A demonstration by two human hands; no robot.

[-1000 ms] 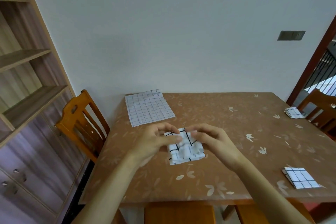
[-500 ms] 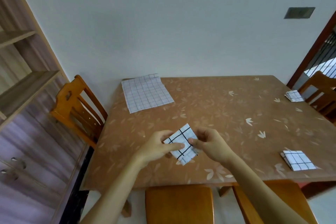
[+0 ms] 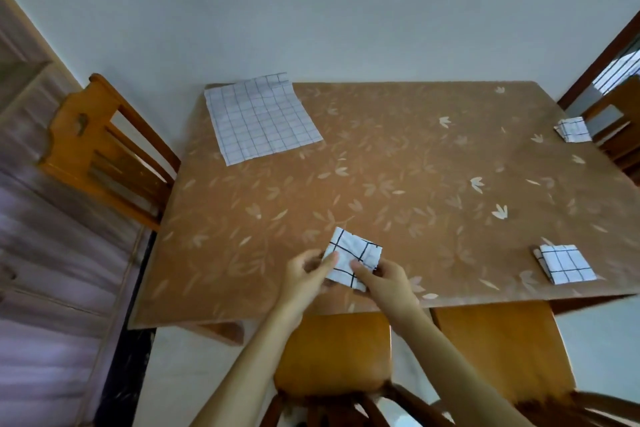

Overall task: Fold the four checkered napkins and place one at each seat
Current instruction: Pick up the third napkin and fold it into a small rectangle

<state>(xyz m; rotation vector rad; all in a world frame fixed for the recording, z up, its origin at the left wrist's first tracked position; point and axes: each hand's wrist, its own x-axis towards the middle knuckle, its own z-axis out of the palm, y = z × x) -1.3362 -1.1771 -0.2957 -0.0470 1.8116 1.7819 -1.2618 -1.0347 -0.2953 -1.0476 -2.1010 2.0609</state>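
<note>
**Third napkin folded and over its seat, one sheet left flat**

While I have only the head view to go by, it shows enough. The folded napkin [image 3: 353, 262] sits directly ahead of me, near the front edge of the table [image 3: 398, 163], pinched from both sides. My left hand [image 3: 306, 270] grips its left corner with thumb on top; my right hand [image 3: 382, 276] holds the near right edge, fingers closed on the cloth. Neither hand is empty or spread wide. The small square is turned diamond-wise, its diagonal running from the near right up to the far left, and I cannot tell whether its underside is touching the table. It hangs just beyond the near chair [image 3: 334, 354], which I judge to be the seat it belongs to.

Two folded napkins already lie in place: one at the front right [image 3: 566, 263], another at the far right edge [image 3: 573, 129]. The unfolded napkin [image 3: 259, 120] lies flat at the far left corner, well apart from both hands, nearer to my left, beside the left chair [image 3: 104, 149].

Against the frame a second ago, the bundle has shrunk from a looser packet at table centre to a tight square drawn back toward me, and my head has tipped down so the near chairs now show.
</note>
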